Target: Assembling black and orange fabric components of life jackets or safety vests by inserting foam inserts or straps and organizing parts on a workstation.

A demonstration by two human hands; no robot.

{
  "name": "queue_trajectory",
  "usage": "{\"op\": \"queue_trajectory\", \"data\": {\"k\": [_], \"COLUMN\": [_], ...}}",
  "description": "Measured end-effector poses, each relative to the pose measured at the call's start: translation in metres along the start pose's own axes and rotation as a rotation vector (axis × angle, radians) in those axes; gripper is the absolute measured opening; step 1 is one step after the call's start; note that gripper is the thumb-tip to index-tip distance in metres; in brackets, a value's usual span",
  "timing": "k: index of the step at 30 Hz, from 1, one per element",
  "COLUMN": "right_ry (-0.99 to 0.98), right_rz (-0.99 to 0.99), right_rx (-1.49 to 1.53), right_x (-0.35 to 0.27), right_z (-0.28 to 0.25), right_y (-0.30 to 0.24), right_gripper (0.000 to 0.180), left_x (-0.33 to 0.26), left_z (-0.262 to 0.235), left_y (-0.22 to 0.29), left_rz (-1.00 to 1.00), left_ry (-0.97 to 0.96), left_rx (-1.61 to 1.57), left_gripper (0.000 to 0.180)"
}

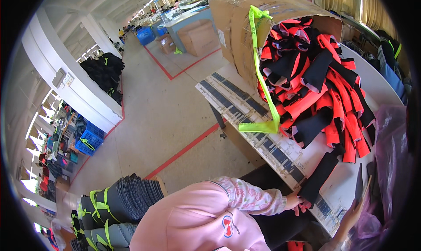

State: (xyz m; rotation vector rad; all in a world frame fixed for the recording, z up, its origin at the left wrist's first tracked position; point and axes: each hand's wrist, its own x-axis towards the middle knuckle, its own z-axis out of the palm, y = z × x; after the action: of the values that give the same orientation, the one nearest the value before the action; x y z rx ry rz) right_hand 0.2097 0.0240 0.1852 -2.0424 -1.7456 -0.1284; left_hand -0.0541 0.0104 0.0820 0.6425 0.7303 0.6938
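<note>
My left hand [296, 201] is closed on the near end of a black fabric piece [321, 174], tube-like or folded, which lies slanting over the table edge. To its right, my right hand [352, 215] is partly closed around a thin, dark, pointed thing [359, 183] that I cannot make out. Beyond both hands, a big heap of black and red-orange fabric pieces [322, 89] spills from a large cardboard box [239, 32] lying on its side. The far end of the held piece reaches the heap's near edge.
The white table [280, 152] has worn dark tape along its left edge. A yellow-green strip [258, 76] hangs from the box. Purple plastic film [390, 163] bunches at the right. Tied stacks of dark fabric [118, 203] stand at lower left, and a white pillar [70, 71] rises beyond the walkway.
</note>
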Motion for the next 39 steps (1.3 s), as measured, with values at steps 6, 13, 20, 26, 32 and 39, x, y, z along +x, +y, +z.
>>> {"op": "queue_trajectory", "data": {"k": [6,13,20,26,32,39], "right_ry": [0.118,-0.032,-0.039,-0.016,-0.062,-0.125], "right_rz": [0.003,-0.559,-0.493,-0.465,-0.643,-0.559], "right_rx": [0.661,0.485,0.318,0.086,0.038,-0.124], "right_x": [-0.124,-0.108,-0.129,-0.132,-0.124,-0.117], "right_z": [-0.083,-0.107,-0.126,-0.134,-0.124,-0.077], "right_y": [-0.035,-0.114,-0.100,-0.109,-0.131,-0.124], "right_gripper": [0.034,0.032,0.035,0.032,0.033,0.034], "left_x": [-0.020,0.014,-0.020,-0.018,-0.005,-0.003], "left_z": [0.033,-0.014,0.035,0.031,0.014,0.019], "left_y": [0.052,0.009,0.049,0.043,0.013,0.006], "left_rz": [-0.144,0.062,-0.157,-0.146,0.076,0.022], "left_ry": [-0.056,-0.096,0.039,0.022,-0.089,-0.167], "left_rx": [0.103,0.089,-0.012,-0.006,0.235,0.092], "left_gripper": [0.032,0.017,0.016,0.020,0.018,0.027]}}
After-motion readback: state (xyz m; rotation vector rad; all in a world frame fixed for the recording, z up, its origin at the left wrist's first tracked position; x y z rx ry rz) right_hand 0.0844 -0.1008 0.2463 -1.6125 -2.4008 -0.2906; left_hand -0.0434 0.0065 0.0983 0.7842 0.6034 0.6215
